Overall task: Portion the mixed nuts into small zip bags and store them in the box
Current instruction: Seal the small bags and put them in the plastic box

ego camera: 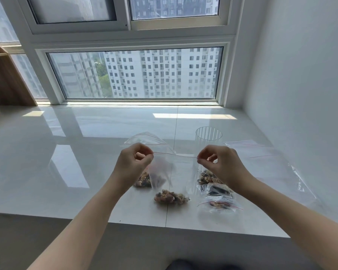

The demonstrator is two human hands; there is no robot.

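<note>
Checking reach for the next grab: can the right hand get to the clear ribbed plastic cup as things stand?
Probably yes. The clear ribbed plastic cup stands just beyond the right hand, nothing between, but that hand pinches the clear zip bag top and must release first.

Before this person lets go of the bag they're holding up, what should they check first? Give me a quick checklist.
1. Left hand pinches one end of the zip strip: ok.
2. Right hand pinches the other end: ok.
3. Nuts sit at the bottom of the held bag: ok.
4. Zip strip pressed shut all along: cannot tell.
5. Clear cup standing upright behind: ok.
6. Storage box within reach: cannot tell, none in view.
</note>
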